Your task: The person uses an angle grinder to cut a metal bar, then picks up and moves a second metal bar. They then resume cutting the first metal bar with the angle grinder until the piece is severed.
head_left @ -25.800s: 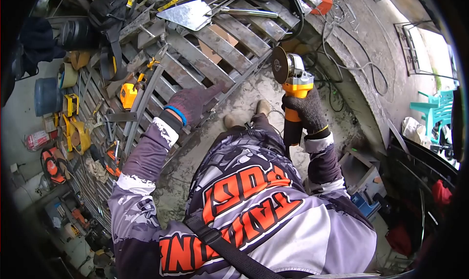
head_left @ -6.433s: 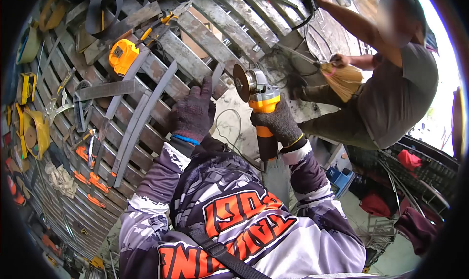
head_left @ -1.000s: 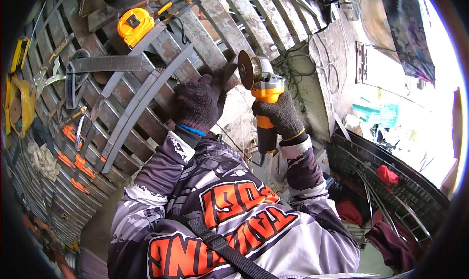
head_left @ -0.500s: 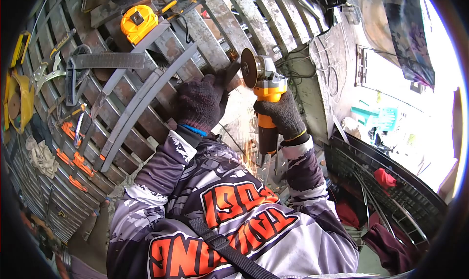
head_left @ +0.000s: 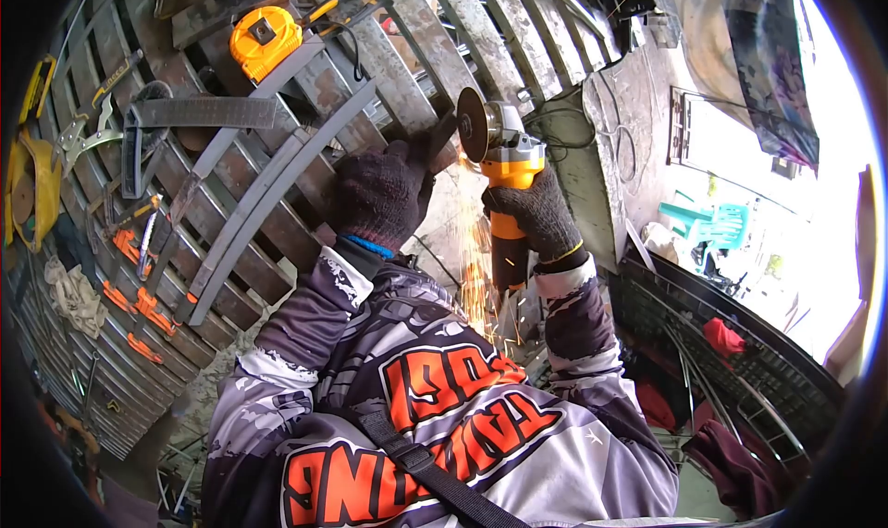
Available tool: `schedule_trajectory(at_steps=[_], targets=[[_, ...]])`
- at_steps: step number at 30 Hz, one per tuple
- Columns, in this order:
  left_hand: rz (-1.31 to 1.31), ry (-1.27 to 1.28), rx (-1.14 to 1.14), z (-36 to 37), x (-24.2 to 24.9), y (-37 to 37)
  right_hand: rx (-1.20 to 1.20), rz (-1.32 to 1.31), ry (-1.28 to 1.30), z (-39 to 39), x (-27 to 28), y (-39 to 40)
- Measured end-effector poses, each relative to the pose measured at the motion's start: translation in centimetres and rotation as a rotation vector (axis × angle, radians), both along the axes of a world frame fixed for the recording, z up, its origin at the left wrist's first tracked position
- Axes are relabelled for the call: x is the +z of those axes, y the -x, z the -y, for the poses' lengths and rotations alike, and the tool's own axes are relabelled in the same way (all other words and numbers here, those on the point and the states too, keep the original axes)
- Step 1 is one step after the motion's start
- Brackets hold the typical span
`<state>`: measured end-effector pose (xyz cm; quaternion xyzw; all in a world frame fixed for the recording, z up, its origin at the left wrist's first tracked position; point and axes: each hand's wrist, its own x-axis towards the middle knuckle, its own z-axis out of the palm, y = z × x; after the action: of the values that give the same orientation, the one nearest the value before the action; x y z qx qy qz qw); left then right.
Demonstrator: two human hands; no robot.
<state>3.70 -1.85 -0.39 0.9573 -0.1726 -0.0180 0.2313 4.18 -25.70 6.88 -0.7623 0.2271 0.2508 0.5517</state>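
Note:
My right hand (head_left: 541, 215), in a dark knit glove, is wrapped round the body of a yellow and grey angle grinder (head_left: 514, 163). The grinder's brown disc (head_left: 473, 125) stands upright against the end of a dark metal piece (head_left: 442, 138), and orange sparks stream down toward my shirt. My left hand (head_left: 377, 195), gloved too, is closed round that metal piece at the edge of the slatted metal bench; its fingers are partly hidden. Two long grey metal strips (head_left: 268, 195) lie on the slats left of my left hand.
On the slatted bench (head_left: 481, 38) lie a yellow tape measure (head_left: 265, 44), a metal square (head_left: 203, 114), locking pliers (head_left: 88, 140), orange clamps (head_left: 148, 306) and a rag (head_left: 76, 297). A black crate (head_left: 740, 362) with rods stands at right, near a teal chair (head_left: 717, 223).
The spray of sparks has grown denser below the disc. Both hands and the grinder hold nearly the same place, while the view has shifted slightly.

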Motion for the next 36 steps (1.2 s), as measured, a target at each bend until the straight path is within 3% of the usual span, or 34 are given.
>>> schedule_trajectory(at_steps=[4,16,19,21,28,31,36], targets=[[0.067,-0.011,0.011,0.1,0.0,0.0,-0.007,0.031,-0.012,-0.1,0.0,-0.1],[-0.097,-0.023,0.006,0.4,-0.8,0.3,0.004,0.03,-0.004,-0.4,0.3,-0.7],[0.083,-0.037,0.012,0.3,-0.8,0.4,0.026,0.053,-0.015,-0.5,0.4,-0.9],[-0.103,-0.041,-0.026,0.1,0.0,0.1,-0.001,0.094,-0.046,-0.8,0.5,-1.0],[-0.117,0.029,-0.027,0.0,0.2,0.0,0.028,0.125,-0.036,-0.4,-0.1,-1.4],[0.083,0.0,-0.004,0.2,-0.8,0.2,0.017,0.101,-0.026,-0.8,0.4,-1.5],[-0.047,-0.012,0.026,0.2,0.7,0.0,0.01,0.041,0.016,-0.7,1.0,-0.1]])
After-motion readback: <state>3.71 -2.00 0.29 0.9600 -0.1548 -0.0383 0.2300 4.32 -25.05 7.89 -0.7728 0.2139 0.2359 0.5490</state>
